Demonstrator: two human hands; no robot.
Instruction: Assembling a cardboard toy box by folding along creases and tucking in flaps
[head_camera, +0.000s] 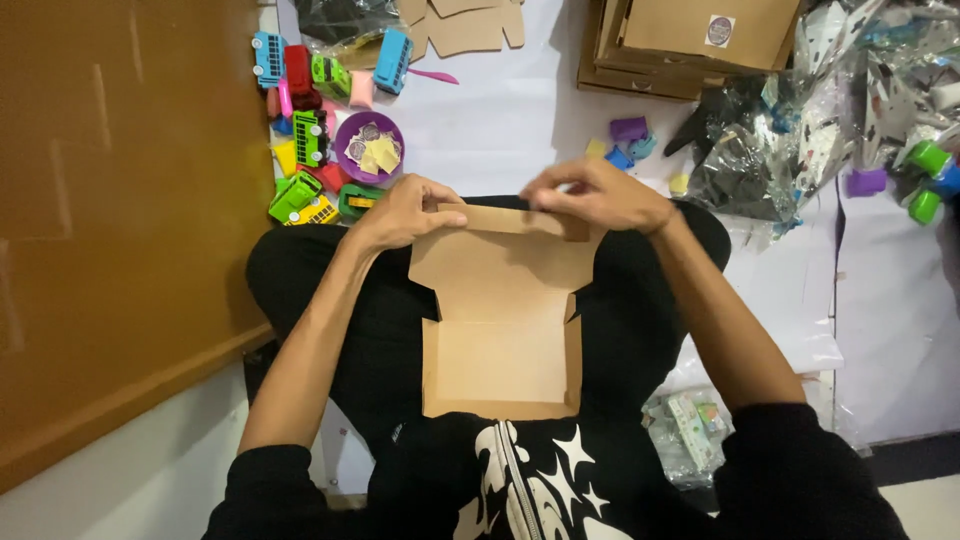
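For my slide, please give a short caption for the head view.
Both hands, left hand and right hand, fold the far flap of an open brown cardboard box on the lap.

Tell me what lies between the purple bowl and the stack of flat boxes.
In the head view, only bare white sheet lies between the purple bowl and the box stack; a pink spoon sits above that stretch.

white floor covering (520, 110), toy buses (300, 130), purple bowl (369, 146), stacked cardboard boxes (690, 40)
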